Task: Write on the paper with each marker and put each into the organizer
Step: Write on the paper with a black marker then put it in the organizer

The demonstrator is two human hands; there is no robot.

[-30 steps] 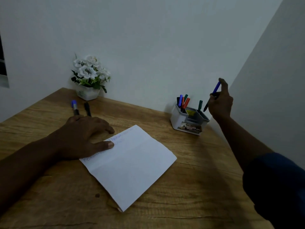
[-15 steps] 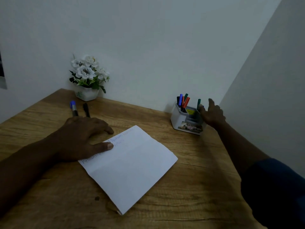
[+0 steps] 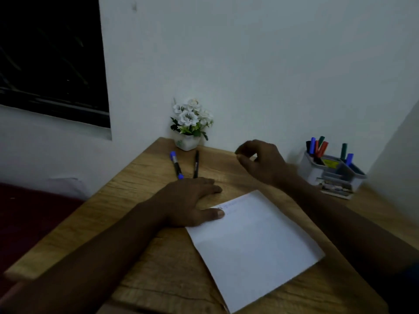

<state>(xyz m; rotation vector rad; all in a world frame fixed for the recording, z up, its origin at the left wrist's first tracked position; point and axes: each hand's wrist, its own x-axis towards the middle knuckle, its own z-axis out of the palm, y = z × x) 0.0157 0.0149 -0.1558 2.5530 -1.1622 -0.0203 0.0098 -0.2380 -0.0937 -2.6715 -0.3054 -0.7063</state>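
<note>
Dim desk (image 3: 158, 257), writing (image 3: 229, 206) on paper (image 3: 254, 245) illegible, left fingers (image 3: 210, 189) flat, right fingers (image 3: 247, 146) half-curled, empty.

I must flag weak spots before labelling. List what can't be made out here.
Head view, writing on the white creased paper sheet: faint, too small; the thumb of the left hand covers part.
Head view, near end of the slim black marker: behind the left hand.
Head view, label on the grey plastic organizer: dim, too small.
Head view, lower halves of its standing coloured markers: hidden by its walls.

left grip (image 3: 188, 200): flat, palm down; right grip (image 3: 260, 164): hovering, loosely curled
</note>
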